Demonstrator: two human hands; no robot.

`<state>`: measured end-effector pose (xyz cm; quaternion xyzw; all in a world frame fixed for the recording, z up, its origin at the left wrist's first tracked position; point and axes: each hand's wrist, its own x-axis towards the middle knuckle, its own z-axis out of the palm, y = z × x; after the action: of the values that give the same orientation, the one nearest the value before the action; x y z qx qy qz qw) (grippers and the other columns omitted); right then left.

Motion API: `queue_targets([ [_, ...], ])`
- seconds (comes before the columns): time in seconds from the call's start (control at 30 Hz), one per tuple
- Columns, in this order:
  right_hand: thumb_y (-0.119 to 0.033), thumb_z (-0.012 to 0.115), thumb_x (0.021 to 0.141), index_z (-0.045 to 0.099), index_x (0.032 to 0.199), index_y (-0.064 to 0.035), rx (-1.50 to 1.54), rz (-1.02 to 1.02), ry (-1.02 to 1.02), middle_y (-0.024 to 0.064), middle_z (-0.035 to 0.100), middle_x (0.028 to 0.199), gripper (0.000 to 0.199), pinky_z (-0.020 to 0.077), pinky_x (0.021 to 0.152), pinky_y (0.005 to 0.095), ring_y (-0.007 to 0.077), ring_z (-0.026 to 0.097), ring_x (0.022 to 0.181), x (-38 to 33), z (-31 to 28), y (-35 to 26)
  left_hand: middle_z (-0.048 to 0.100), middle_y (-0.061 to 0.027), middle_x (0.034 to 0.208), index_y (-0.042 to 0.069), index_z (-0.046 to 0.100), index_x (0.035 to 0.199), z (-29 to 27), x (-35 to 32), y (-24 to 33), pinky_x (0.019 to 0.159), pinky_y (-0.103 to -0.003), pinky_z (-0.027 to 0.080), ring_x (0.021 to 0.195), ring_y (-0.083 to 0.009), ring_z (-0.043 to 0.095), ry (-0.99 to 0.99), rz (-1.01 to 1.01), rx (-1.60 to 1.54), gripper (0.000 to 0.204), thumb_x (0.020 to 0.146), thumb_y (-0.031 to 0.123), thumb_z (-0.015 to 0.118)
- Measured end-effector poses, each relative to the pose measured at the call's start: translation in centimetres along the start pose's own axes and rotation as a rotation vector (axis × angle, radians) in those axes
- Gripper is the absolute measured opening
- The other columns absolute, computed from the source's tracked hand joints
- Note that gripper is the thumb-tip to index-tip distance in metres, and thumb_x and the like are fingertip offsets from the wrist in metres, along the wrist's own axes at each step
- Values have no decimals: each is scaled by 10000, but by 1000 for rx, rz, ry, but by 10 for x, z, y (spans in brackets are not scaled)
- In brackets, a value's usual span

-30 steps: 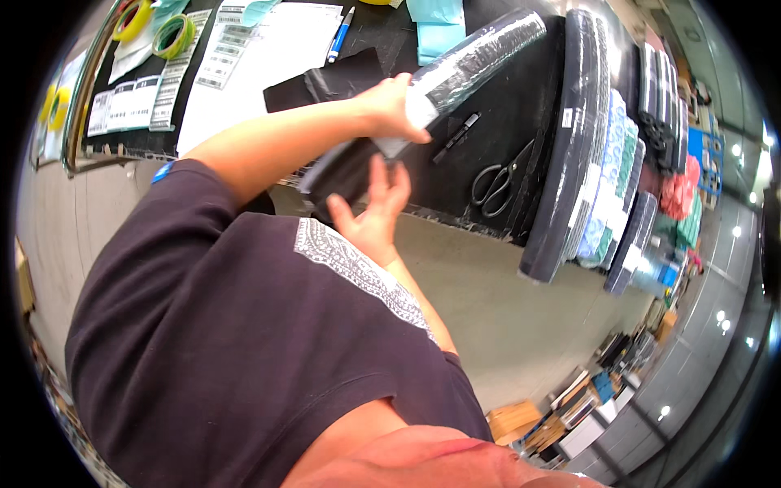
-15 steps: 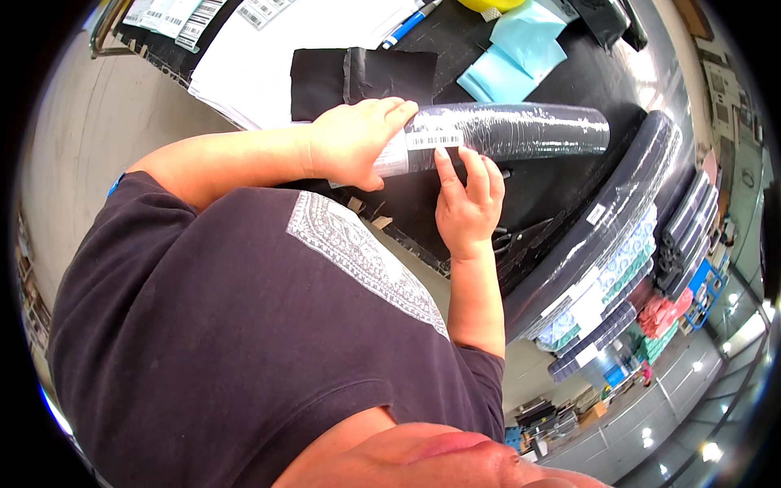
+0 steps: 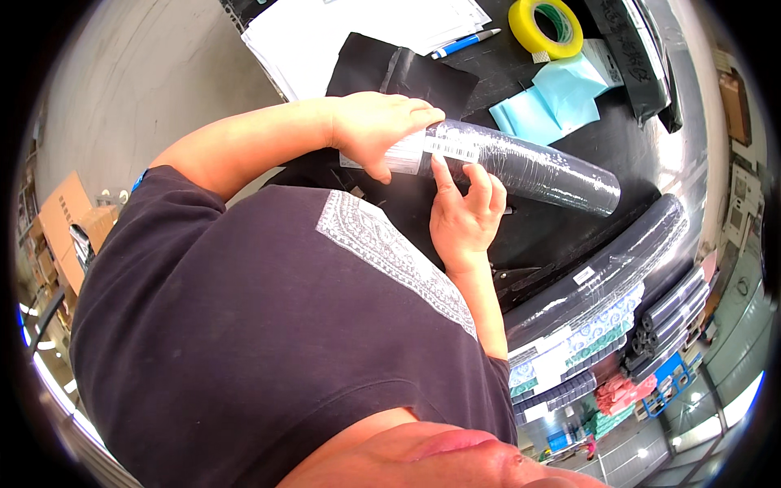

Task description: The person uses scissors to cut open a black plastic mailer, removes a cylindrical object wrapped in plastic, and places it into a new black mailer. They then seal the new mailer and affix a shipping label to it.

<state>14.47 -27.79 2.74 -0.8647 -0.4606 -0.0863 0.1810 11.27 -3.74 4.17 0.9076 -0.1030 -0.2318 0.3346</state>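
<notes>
Two hands hold one dark wrapped roll (image 3: pixel 521 167) above the black tabletop (image 3: pixel 561 236). Left hand (image 3: pixel 376 128) has its grip closed around the labelled end; right hand (image 3: pixel 465 215) touches the white label (image 3: pixel 427 150) with open fingers.

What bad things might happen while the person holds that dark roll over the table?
The left hand grips only one end of the long dark plastic-wrapped fabric roll, so the far end might dip and knock the folded light-blue sheets beneath it. The right hand only touches the white label with a fingertip, so the slick wrap might slip if the left grip loosens.
</notes>
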Motion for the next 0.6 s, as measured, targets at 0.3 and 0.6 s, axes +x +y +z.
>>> queue_targets([
  [0.3, -80, 689, 696, 719, 1132, -312, 11, -33, -39, 0, 476, 1166, 494, 429, 908, 360, 260, 431, 1069, 1, -2, 6, 460, -193, 1406, 4, 343, 1443, 0, 1, -4, 1032, -414, 450, 1276, -358, 489, 10, 16, -35, 1057, 548, 209, 866],
  [0.6, -88, 712, 681, 705, 1153, -317, 26, -1, -62, -1, 464, 1187, 524, 421, 923, 367, 267, 417, 1087, 1, -1, 4, 477, -172, 1393, -3, 332, 1450, -2, 2, -7, 1029, -398, 456, 1276, -323, 493, 16, 32, 6, 1076, 565, 271, 879],
])
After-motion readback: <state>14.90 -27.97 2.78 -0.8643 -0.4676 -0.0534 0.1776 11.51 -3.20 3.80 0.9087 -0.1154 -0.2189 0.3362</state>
